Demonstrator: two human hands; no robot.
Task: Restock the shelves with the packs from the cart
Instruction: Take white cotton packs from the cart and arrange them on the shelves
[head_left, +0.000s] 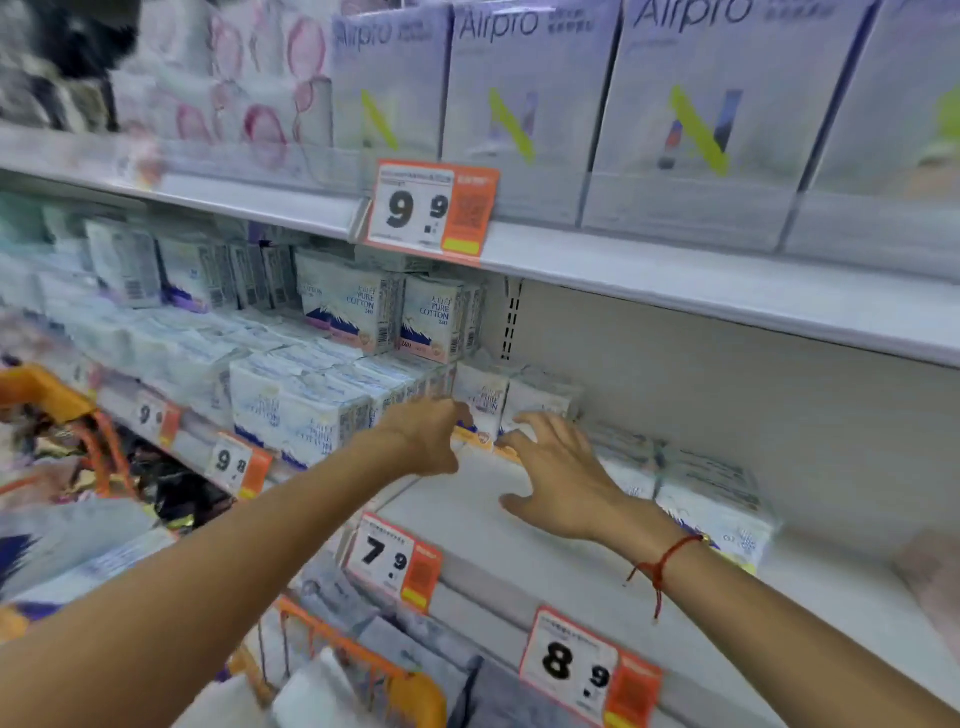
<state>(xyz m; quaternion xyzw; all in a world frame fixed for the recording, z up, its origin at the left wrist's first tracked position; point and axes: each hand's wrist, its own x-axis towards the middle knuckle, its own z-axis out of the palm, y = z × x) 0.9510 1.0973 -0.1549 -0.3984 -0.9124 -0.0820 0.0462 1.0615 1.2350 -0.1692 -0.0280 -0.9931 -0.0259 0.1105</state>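
Reaching over the shelf (519, 525), both hands were at two upright packs (514, 402) near its back wall. The left hand (426, 436) lay just left of them, fingers curled toward the left pack; whether it truly held it I could not tell. The right hand (558, 473), fingers spread and holding nothing, was in front of the right pack. The cart (363, 670) stood below the front edge.

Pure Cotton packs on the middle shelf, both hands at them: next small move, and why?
Probably slide the two upright Pure Cotton packs left, flush against the stacked row. The left hand is at the left pack's front, the right hand open with fingers touching the right one; the bare shelf in front is room for more packs.
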